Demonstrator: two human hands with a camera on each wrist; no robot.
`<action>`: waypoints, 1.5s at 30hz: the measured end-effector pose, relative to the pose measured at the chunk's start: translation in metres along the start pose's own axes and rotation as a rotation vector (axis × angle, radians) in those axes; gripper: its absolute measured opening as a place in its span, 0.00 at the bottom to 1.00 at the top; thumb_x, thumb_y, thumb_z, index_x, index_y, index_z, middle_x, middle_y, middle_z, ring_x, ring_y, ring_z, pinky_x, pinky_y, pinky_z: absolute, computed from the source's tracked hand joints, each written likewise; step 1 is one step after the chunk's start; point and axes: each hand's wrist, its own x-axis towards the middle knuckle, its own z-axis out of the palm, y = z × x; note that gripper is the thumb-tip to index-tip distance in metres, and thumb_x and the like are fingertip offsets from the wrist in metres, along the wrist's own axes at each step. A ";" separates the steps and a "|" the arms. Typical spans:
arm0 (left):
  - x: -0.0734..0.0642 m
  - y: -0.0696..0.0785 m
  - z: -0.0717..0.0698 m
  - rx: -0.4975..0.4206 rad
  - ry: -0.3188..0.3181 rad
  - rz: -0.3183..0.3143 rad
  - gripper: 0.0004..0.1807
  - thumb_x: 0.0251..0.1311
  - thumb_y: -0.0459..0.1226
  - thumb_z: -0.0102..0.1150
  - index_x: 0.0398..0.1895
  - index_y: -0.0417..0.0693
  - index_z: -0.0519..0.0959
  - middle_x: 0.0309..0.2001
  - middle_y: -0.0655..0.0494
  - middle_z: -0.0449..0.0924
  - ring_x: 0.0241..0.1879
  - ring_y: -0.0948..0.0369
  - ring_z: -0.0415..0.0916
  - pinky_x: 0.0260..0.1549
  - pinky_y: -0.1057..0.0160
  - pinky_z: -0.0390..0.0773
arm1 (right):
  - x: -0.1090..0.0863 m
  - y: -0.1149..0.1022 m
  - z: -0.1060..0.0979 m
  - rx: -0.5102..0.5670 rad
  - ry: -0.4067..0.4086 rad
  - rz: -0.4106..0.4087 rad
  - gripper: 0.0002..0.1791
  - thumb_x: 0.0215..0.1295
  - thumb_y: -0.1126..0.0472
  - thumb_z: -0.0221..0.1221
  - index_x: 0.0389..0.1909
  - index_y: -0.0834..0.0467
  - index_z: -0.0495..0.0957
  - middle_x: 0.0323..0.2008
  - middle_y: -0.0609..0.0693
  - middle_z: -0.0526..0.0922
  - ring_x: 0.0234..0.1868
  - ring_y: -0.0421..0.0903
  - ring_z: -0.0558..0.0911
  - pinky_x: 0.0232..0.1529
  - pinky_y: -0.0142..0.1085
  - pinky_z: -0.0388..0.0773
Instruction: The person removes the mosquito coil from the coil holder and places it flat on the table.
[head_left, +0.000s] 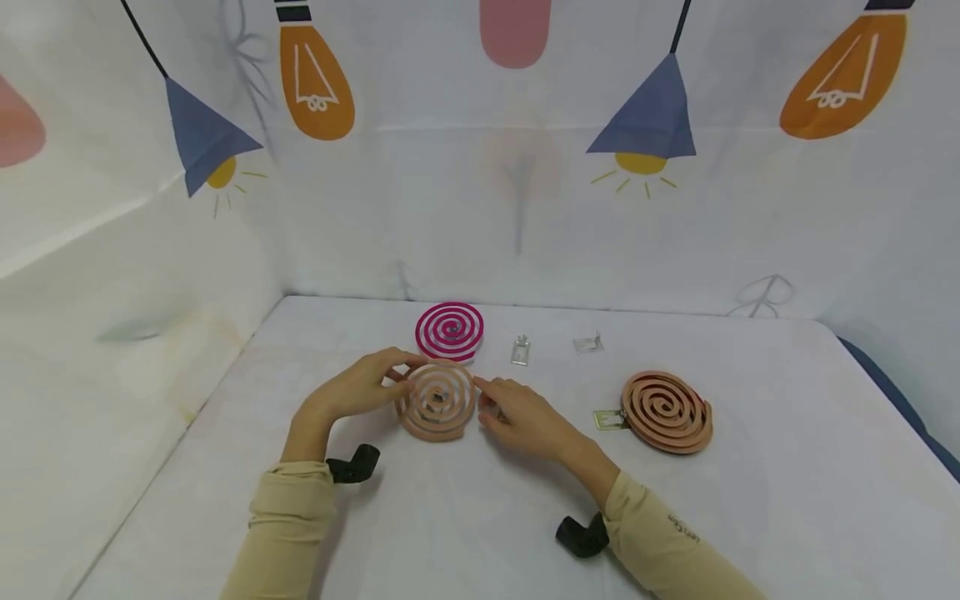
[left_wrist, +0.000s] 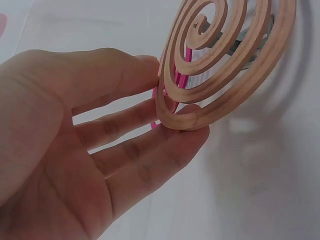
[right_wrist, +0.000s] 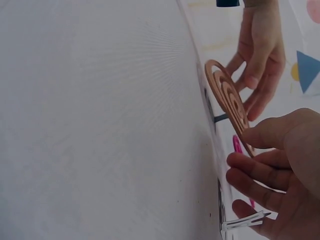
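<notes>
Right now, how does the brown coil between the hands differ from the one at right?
Winding: the central coil shows open gaps; the right coil looks packed tight.
Contact: the left hand pinches the central coil; no hand touches the right coil.
Shared: both are brown spirals.

Soft, even light covers the surface [head_left: 465, 533] in the head view, with a faint shadow beside the left sleeve [head_left: 281, 525] toward the near edge. Wrist views look dimmer, greyer; the left shows a diffuse shadow beside the wooden spiral [left_wrist: 220, 85], the right fine streaking.
</notes>
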 end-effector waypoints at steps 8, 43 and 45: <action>0.003 0.002 -0.001 0.011 0.014 -0.005 0.18 0.64 0.34 0.53 0.58 0.45 0.75 0.55 0.47 0.77 0.51 0.48 0.78 0.50 0.50 0.77 | 0.000 0.001 0.000 0.010 0.000 0.019 0.26 0.64 0.61 0.55 0.63 0.63 0.67 0.40 0.46 0.80 0.43 0.42 0.78 0.46 0.39 0.75; 0.011 0.023 0.006 -0.027 0.089 -0.107 0.15 0.64 0.34 0.54 0.53 0.42 0.79 0.49 0.45 0.79 0.34 0.61 0.82 0.32 0.65 0.79 | -0.004 0.002 -0.014 0.159 0.020 0.085 0.24 0.67 0.60 0.53 0.63 0.62 0.69 0.40 0.47 0.81 0.44 0.41 0.79 0.48 0.41 0.76; 0.012 0.024 0.009 0.011 0.106 -0.097 0.15 0.63 0.34 0.54 0.52 0.44 0.80 0.47 0.47 0.81 0.36 0.60 0.82 0.32 0.65 0.78 | -0.006 0.003 -0.016 0.169 0.013 0.085 0.24 0.68 0.60 0.53 0.63 0.62 0.69 0.39 0.47 0.81 0.44 0.41 0.79 0.48 0.42 0.76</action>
